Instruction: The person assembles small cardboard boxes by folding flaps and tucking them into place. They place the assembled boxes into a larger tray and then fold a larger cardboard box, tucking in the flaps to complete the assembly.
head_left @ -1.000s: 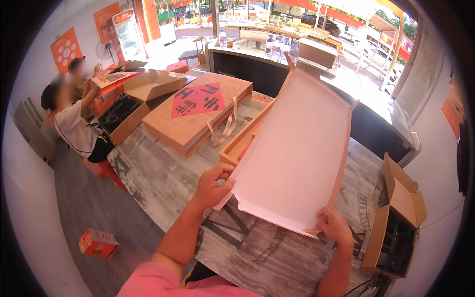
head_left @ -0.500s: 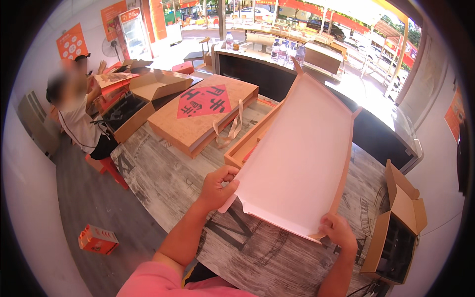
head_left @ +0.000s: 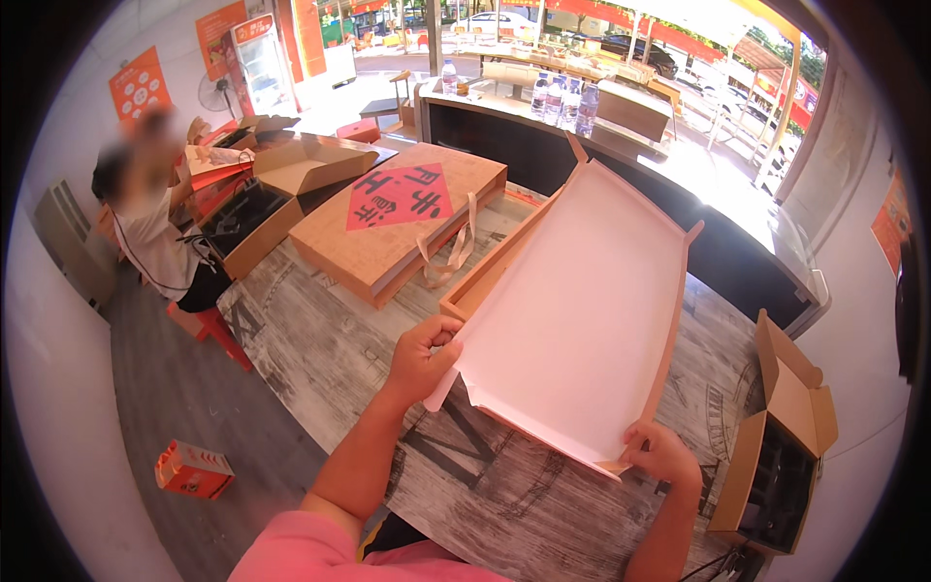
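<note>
A large cardboard lid (head_left: 572,320), white inside with brown folded edges, is held tilted in front of me over the table. At its near left corner, beside a loose flap, the fingers of my left hand (head_left: 425,357) are closed on the edge. My right hand (head_left: 661,452) pinches the near right corner. Partly hidden under the lid's left side lies an open brown box tray (head_left: 467,293). Left of it rests a brown gift box (head_left: 330,228) with a red diamond label and a beige ribbon handle (head_left: 454,257).
The table (head_left: 291,310) has a weathered wood pattern. An open carton (head_left: 776,456) with black contents stands at the right; another carton (head_left: 252,218) is at the left, near a person (head_left: 155,228). Water bottles (head_left: 562,102) stand on the far counter. An orange-red bag (head_left: 194,468) is on the floor.
The lid has tipped lower at its far end, over the box tray. My left hand has risen slightly; my right hand has shifted a little left. Both keep their grip.
</note>
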A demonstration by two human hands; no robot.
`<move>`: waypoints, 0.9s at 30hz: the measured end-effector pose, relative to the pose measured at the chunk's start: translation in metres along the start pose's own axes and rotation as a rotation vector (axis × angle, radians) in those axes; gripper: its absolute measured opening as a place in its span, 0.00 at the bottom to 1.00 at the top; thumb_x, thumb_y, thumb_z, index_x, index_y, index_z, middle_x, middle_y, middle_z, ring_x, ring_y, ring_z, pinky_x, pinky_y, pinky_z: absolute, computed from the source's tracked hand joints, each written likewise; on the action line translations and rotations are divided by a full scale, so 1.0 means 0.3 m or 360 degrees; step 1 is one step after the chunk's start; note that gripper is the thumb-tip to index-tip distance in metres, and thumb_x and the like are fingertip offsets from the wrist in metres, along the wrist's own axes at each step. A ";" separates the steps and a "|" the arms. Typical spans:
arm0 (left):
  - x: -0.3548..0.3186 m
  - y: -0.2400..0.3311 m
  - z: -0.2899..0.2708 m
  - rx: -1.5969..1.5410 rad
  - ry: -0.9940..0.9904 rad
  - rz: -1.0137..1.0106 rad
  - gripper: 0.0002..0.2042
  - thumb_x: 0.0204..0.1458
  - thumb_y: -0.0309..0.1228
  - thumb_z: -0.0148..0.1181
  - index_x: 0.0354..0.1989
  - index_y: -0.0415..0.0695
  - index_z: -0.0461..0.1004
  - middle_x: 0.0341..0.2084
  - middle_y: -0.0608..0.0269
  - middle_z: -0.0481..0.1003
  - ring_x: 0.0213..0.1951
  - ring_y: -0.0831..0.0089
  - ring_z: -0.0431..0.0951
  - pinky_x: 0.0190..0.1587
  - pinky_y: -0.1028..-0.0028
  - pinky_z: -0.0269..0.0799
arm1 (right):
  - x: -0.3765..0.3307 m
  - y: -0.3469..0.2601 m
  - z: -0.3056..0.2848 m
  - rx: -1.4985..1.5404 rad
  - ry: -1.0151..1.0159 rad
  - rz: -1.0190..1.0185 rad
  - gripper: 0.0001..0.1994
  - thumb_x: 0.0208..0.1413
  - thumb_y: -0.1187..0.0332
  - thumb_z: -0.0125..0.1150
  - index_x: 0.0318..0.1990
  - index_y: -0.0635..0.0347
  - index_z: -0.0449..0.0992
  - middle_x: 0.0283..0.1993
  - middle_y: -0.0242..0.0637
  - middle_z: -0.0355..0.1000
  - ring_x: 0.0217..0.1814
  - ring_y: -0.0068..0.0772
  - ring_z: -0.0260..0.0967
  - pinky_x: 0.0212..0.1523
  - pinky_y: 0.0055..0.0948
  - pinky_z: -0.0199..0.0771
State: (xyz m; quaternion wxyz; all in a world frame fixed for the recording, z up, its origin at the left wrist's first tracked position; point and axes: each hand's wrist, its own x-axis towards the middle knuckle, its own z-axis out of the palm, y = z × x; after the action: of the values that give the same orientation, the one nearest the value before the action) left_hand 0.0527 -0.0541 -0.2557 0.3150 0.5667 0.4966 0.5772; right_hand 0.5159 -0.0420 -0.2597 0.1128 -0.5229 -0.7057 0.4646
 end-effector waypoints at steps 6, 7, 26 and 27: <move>0.006 -0.016 -0.028 -0.0165 0.0076 -0.0124 0.10 0.60 0.22 0.62 0.49 0.36 0.80 0.31 0.68 0.82 0.35 0.85 0.79 0.41 0.79 0.73 | -0.001 -0.020 0.029 0.0326 0.0001 0.0065 0.08 0.59 0.77 0.72 0.43 0.61 0.78 0.32 0.29 0.77 0.34 0.21 0.75 0.37 0.27 0.74; 0.006 -0.041 -0.030 -0.0146 0.0097 -0.0113 0.10 0.60 0.21 0.61 0.49 0.36 0.80 0.31 0.68 0.82 0.35 0.85 0.78 0.41 0.79 0.73 | -0.005 -0.038 0.033 0.0411 -0.0005 0.0101 0.08 0.59 0.77 0.72 0.42 0.61 0.78 0.32 0.30 0.75 0.33 0.22 0.75 0.36 0.27 0.73; 0.013 -0.030 -0.027 -0.0182 0.0055 -0.0110 0.10 0.60 0.21 0.62 0.49 0.36 0.80 0.34 0.66 0.83 0.38 0.84 0.80 0.43 0.79 0.75 | 0.003 -0.049 0.020 -0.0279 0.0057 -0.0044 0.11 0.54 0.69 0.75 0.44 0.55 0.83 0.42 0.42 0.76 0.40 0.39 0.78 0.41 0.35 0.78; 0.015 -0.021 -0.024 -0.0141 0.0053 -0.0047 0.10 0.60 0.22 0.62 0.49 0.36 0.80 0.34 0.67 0.83 0.37 0.84 0.80 0.43 0.79 0.75 | -0.009 -0.067 0.027 -0.0242 0.0109 -0.0005 0.11 0.53 0.68 0.76 0.44 0.54 0.84 0.41 0.42 0.76 0.40 0.39 0.78 0.41 0.37 0.78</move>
State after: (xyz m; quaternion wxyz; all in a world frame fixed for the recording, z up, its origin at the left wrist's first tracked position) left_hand 0.0438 -0.0495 -0.2590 0.3398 0.5351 0.4840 0.6033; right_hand 0.4992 -0.0490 -0.2475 0.0978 -0.5444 -0.7354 0.3914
